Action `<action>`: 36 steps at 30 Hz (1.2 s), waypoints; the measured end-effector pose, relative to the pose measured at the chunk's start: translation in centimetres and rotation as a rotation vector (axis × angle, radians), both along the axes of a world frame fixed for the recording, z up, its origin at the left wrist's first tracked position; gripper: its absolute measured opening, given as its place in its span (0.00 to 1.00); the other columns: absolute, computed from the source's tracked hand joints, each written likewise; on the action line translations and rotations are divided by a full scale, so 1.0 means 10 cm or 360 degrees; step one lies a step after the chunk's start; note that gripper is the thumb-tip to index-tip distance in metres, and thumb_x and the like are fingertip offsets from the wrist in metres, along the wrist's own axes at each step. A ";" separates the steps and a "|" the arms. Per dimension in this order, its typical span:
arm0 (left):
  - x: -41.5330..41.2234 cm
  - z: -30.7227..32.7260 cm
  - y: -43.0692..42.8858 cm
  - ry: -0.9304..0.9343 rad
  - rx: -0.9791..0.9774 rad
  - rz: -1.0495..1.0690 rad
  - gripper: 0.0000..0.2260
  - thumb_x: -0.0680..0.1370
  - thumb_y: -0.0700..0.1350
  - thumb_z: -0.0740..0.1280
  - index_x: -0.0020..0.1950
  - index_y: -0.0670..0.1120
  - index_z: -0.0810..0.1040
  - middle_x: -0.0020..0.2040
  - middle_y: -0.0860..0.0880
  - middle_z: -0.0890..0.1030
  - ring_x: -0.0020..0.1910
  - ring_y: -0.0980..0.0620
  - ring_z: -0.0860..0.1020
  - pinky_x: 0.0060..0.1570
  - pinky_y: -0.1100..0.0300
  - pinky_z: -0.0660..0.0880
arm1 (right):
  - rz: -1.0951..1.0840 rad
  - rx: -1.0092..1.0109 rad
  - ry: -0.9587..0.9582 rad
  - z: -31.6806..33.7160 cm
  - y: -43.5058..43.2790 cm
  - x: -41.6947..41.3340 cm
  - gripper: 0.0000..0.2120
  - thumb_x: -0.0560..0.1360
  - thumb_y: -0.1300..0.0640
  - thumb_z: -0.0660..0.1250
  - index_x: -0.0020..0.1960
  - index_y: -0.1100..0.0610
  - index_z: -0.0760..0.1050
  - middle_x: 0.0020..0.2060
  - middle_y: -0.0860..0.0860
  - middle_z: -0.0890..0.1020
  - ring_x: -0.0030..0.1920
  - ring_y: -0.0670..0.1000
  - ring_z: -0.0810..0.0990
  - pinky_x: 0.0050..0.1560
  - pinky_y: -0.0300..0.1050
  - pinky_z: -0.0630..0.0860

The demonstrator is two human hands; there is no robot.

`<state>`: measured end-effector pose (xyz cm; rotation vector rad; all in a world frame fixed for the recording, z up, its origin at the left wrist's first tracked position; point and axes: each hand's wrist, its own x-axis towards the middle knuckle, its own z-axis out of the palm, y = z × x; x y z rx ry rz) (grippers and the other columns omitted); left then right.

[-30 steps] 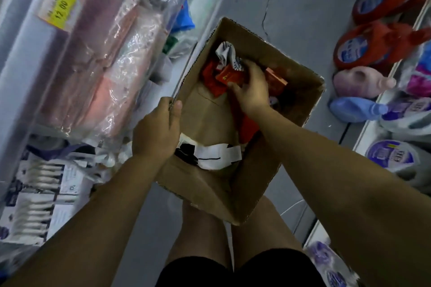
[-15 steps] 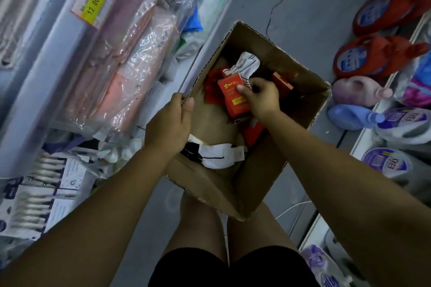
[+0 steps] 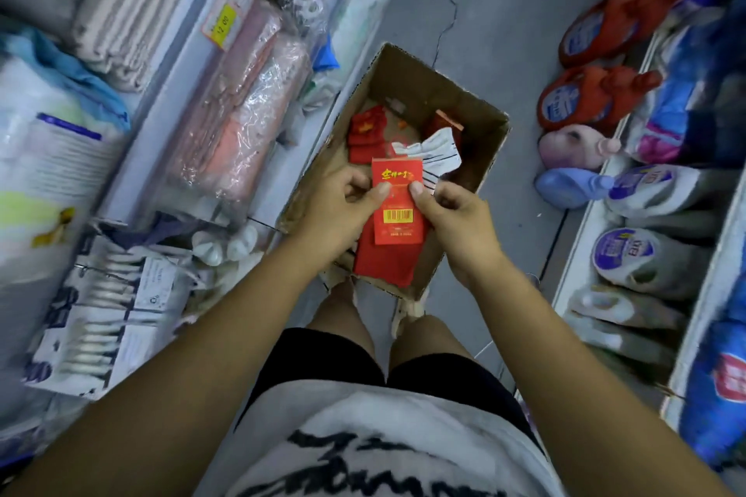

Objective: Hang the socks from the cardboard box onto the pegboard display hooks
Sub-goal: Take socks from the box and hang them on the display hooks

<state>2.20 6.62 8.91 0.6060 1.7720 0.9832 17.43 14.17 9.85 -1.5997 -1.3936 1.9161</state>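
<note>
A pair of red socks (image 3: 385, 258) with a red card label bearing a yellow barcode is held above the open cardboard box (image 3: 488, 141) on the floor. My left hand (image 3: 343, 206) pinches the label's left edge, thumb on top. My right hand (image 3: 452, 214) pinches its right edge. A white sock pair with dark stripes (image 3: 432, 151) sticks out just behind the label. More red socks (image 3: 365, 133) lie in the far left of the box. No pegboard or hooks are in view.
Shelves on the left hold plastic-wrapped pink textiles (image 3: 246, 101) and packs of white items (image 3: 101, 307). On the right, low shelves carry red detergent jugs (image 3: 585, 101) and white refill pouches (image 3: 646, 254). Grey floor runs between them, with my legs below the box.
My left hand let go of the box rim and joined the right on the red sock pair, which has been lifted out of the box toward me. The view has risen away from the box.
</note>
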 end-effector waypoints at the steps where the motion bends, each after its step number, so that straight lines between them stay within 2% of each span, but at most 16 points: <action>1: 0.03 0.07 -0.03 0.0025 -0.0001 0.0006 0.07 0.79 0.43 0.71 0.44 0.44 0.75 0.43 0.52 0.82 0.40 0.61 0.80 0.41 0.70 0.74 | -0.0032 -0.0011 0.0019 0.08 -0.05 0.04 0.21 0.79 0.53 0.70 0.45 0.73 0.75 0.40 0.64 0.79 0.41 0.55 0.80 0.45 0.51 0.79; 3: 0.08 0.22 -0.12 0.0034 -0.0025 -0.0007 0.09 0.80 0.44 0.70 0.42 0.46 0.74 0.41 0.55 0.81 0.36 0.64 0.79 0.36 0.72 0.72 | -0.0072 -0.0035 0.0053 0.19 -0.11 0.13 0.18 0.79 0.54 0.69 0.49 0.71 0.79 0.42 0.61 0.84 0.42 0.51 0.83 0.46 0.46 0.82; 4: 0.12 0.28 -0.18 0.0033 -0.0031 -0.0012 0.08 0.81 0.45 0.69 0.42 0.48 0.75 0.41 0.54 0.82 0.37 0.62 0.80 0.35 0.70 0.73 | -0.0073 -0.0034 0.0055 0.24 -0.12 0.18 0.17 0.80 0.53 0.68 0.50 0.70 0.80 0.42 0.58 0.85 0.41 0.49 0.83 0.43 0.42 0.82; 7: 0.27 0.47 -0.38 -0.0014 0.0014 0.0105 0.04 0.82 0.48 0.67 0.47 0.52 0.76 0.45 0.51 0.85 0.42 0.56 0.84 0.42 0.61 0.76 | -0.0093 -0.0017 0.0084 0.37 -0.12 0.39 0.14 0.79 0.52 0.69 0.48 0.64 0.83 0.41 0.52 0.86 0.37 0.42 0.83 0.39 0.33 0.77; 9: 0.42 0.57 -0.54 -0.0073 0.0076 0.0270 0.02 0.83 0.46 0.66 0.50 0.52 0.75 0.47 0.52 0.85 0.43 0.57 0.84 0.43 0.59 0.77 | -0.0110 -0.0012 0.0117 0.45 -0.08 0.58 0.12 0.80 0.52 0.68 0.47 0.60 0.83 0.43 0.52 0.87 0.40 0.42 0.85 0.39 0.31 0.77; 13: 0.76 0.69 -0.87 -0.0179 0.0188 0.0575 0.03 0.83 0.46 0.65 0.51 0.54 0.77 0.51 0.51 0.85 0.50 0.51 0.84 0.51 0.51 0.80 | -0.0063 0.0078 0.0134 0.59 -0.07 1.00 0.12 0.80 0.50 0.68 0.47 0.58 0.84 0.46 0.53 0.88 0.48 0.48 0.86 0.46 0.35 0.79; 14: 0.84 0.72 -0.95 -0.0181 0.0203 0.0643 0.03 0.83 0.47 0.65 0.50 0.53 0.77 0.50 0.51 0.85 0.49 0.50 0.84 0.52 0.49 0.80 | -0.0039 0.0071 0.0154 0.62 -0.09 1.10 0.12 0.80 0.50 0.68 0.47 0.58 0.84 0.46 0.52 0.88 0.49 0.48 0.86 0.46 0.35 0.79; 16: 1.02 0.77 -1.10 -0.0158 0.0217 0.0733 0.04 0.83 0.47 0.65 0.50 0.49 0.76 0.45 0.53 0.86 0.44 0.54 0.84 0.48 0.54 0.80 | 0.0053 0.0050 0.0187 0.67 -0.14 1.27 0.13 0.81 0.50 0.66 0.48 0.58 0.84 0.47 0.53 0.88 0.51 0.50 0.86 0.48 0.37 0.80; 18: 1.19 0.83 -1.24 -0.0124 0.0220 0.0811 0.05 0.84 0.47 0.64 0.51 0.47 0.76 0.41 0.54 0.86 0.40 0.57 0.84 0.44 0.58 0.79 | 0.0154 0.0036 0.0202 0.71 -0.24 1.37 0.15 0.81 0.47 0.65 0.49 0.59 0.83 0.48 0.54 0.87 0.53 0.53 0.86 0.55 0.46 0.81; 20: 1.33 0.88 -1.39 -0.0102 0.0202 0.0948 0.07 0.84 0.49 0.63 0.51 0.48 0.78 0.43 0.53 0.86 0.41 0.56 0.84 0.45 0.57 0.80 | 0.0236 0.0005 0.0207 0.75 -0.37 1.41 0.18 0.81 0.45 0.64 0.51 0.59 0.82 0.50 0.56 0.87 0.53 0.55 0.85 0.61 0.56 0.78; 23: 1.44 0.94 -1.67 -0.0052 0.0167 0.1227 0.09 0.84 0.49 0.63 0.48 0.46 0.76 0.46 0.46 0.84 0.44 0.49 0.81 0.52 0.49 0.78 | 0.0325 -0.0093 0.0238 0.83 -0.62 1.35 0.20 0.83 0.45 0.60 0.58 0.62 0.78 0.52 0.55 0.86 0.53 0.57 0.84 0.59 0.55 0.78; 27: 1.54 1.02 -2.05 -0.0138 0.0171 0.1448 0.06 0.85 0.50 0.60 0.51 0.52 0.74 0.51 0.47 0.83 0.47 0.47 0.82 0.58 0.41 0.78 | 0.0348 -0.0313 0.0385 0.96 -0.97 1.13 0.18 0.84 0.49 0.58 0.63 0.62 0.75 0.54 0.58 0.85 0.54 0.54 0.85 0.52 0.50 0.81; 31: 1.73 1.13 -2.31 -0.0488 0.0361 0.1541 0.10 0.85 0.51 0.59 0.60 0.46 0.73 0.54 0.43 0.84 0.46 0.47 0.85 0.47 0.48 0.81 | 0.0407 -0.0534 0.0507 1.06 -1.40 0.86 0.18 0.84 0.53 0.59 0.70 0.61 0.70 0.55 0.56 0.85 0.51 0.51 0.86 0.44 0.44 0.84; 32: 1.77 1.17 -2.38 -0.0549 0.0404 0.1546 0.13 0.84 0.52 0.61 0.63 0.45 0.74 0.55 0.43 0.85 0.48 0.47 0.85 0.46 0.49 0.82 | 0.0393 -0.0572 0.0532 1.06 -1.52 0.79 0.20 0.84 0.54 0.60 0.73 0.61 0.66 0.55 0.56 0.85 0.51 0.51 0.87 0.45 0.45 0.84; 34: 1.81 1.20 -2.54 -0.0553 0.0442 0.1544 0.21 0.77 0.53 0.68 0.67 0.47 0.74 0.58 0.45 0.85 0.54 0.47 0.85 0.52 0.48 0.81 | 0.0403 -0.0577 0.0539 1.02 -1.75 0.66 0.23 0.84 0.56 0.60 0.76 0.61 0.60 0.59 0.58 0.84 0.55 0.55 0.85 0.51 0.49 0.84; 36: 1.81 1.21 -2.77 -0.0386 0.0380 0.1541 0.27 0.69 0.50 0.76 0.66 0.48 0.74 0.58 0.46 0.85 0.56 0.48 0.85 0.55 0.48 0.80 | 0.0500 -0.0474 0.0483 1.01 -1.99 0.54 0.21 0.84 0.56 0.61 0.73 0.64 0.62 0.60 0.61 0.82 0.57 0.60 0.84 0.48 0.48 0.84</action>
